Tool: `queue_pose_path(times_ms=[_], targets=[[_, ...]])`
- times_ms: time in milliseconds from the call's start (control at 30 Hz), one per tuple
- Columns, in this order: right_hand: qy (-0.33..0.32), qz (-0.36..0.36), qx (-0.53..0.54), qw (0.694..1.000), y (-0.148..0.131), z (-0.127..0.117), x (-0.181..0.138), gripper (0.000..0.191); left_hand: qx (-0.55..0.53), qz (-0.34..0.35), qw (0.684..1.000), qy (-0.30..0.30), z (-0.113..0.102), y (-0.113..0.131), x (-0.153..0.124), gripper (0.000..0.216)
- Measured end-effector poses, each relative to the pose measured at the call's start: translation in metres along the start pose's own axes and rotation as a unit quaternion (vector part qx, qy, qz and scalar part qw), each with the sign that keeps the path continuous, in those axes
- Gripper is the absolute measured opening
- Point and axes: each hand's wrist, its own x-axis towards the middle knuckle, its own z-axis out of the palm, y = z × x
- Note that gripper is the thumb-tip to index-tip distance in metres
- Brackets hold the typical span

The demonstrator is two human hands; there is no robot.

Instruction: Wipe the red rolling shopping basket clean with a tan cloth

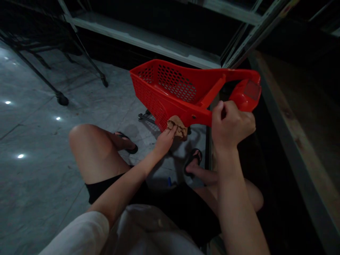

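Note:
A red plastic shopping cart [170,101] with perforated walls stands on the floor in front of me. My right hand [232,124] is closed around the near side of its red handle frame. My left hand [167,139] grips a crumpled brown cloth [177,126] and presses it against the near outer wall of the cart, low and close to the handle end. The fingertips are partly sunk in the folds. Parts of the cart's wheeled base [148,117] show beneath the basket; the rest is hidden.
Metal shelving with a pale lower shelf [148,40] runs behind the cart. A dark wheeled rack [62,98] stands at the left. On the right is a wooden-edged ledge [287,117]. A small blue object [169,181] lies on the tiled floor [34,131] between my legs.

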Motion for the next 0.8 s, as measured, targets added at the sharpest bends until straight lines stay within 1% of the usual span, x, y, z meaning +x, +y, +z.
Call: queue_pose_path(times_ms=[67, 133, 167, 200, 267, 333, 367, 433, 500, 567, 633, 700, 733, 800], targets=[[-0.012, -0.004, 0.004, 1.0, -0.004, -0.002, 0.0, 0.028, -0.057, -0.041, 0.996, 0.059, 0.004, 0.03, 0.01, 0.059], [-0.008, -0.008, 0.023, 1.0, -0.008, -0.002, 0.001, 0.029, -0.118, -0.057, 0.983, 0.13, 0.006, 0.061, 0.027, 0.071], [-0.002, -0.011, 0.038, 0.999, -0.009, -0.003, 0.001, 0.03, -0.146, -0.065, 0.974, 0.158, 0.008, 0.072, 0.035, 0.076], [0.006, -0.016, 0.054, 0.998, -0.01, -0.002, 0.001, 0.031, -0.17, -0.065, 0.968, 0.173, 0.011, 0.079, 0.041, 0.078], [0.026, -0.026, 0.084, 0.996, -0.011, -0.001, 0.001, 0.032, -0.196, -0.054, 0.964, 0.172, 0.021, 0.08, 0.046, 0.074], [0.042, -0.03, 0.103, 0.993, -0.012, 0.0, 0.001, 0.033, -0.203, -0.074, 0.967, 0.136, 0.036, 0.065, 0.039, 0.065], [0.045, -0.03, 0.108, 0.993, -0.013, 0.001, 0.001, 0.034, -0.205, -0.107, 0.966, 0.114, 0.045, 0.054, 0.033, 0.061], [0.04, -0.031, 0.113, 0.992, -0.014, 0.001, 0.001, 0.034, -0.216, -0.185, 0.955, 0.086, 0.06, 0.03, 0.02, 0.057], [0.031, -0.036, 0.11, 0.993, -0.016, 0.001, 0.001, 0.035, -0.227, -0.236, 0.941, 0.087, 0.072, 0.013, 0.012, 0.061], [0.03, -0.04, 0.09, 0.995, -0.019, -0.001, 0.002, 0.035, -0.232, -0.256, 0.933, 0.102, 0.078, 0.008, 0.013, 0.067], [0.033, -0.04, 0.057, 0.997, -0.022, -0.003, 0.002, 0.035, -0.258, -0.279, 0.917, 0.125, 0.076, 0.019, 0.021, 0.07], [0.037, -0.034, 0.025, 0.998, -0.025, -0.005, 0.003, 0.035, -0.303, -0.284, 0.896, 0.156, 0.066, 0.044, 0.035, 0.068], [0.037, -0.032, 0.014, 0.999, -0.025, -0.005, 0.004, 0.034, -0.323, -0.266, 0.893, 0.169, 0.059, 0.059, 0.042, 0.068], [0.046, -0.028, -0.002, 0.999, -0.025, -0.004, 0.005, 0.033, -0.334, -0.19, 0.906, 0.175, 0.043, 0.087, 0.054, 0.071]])
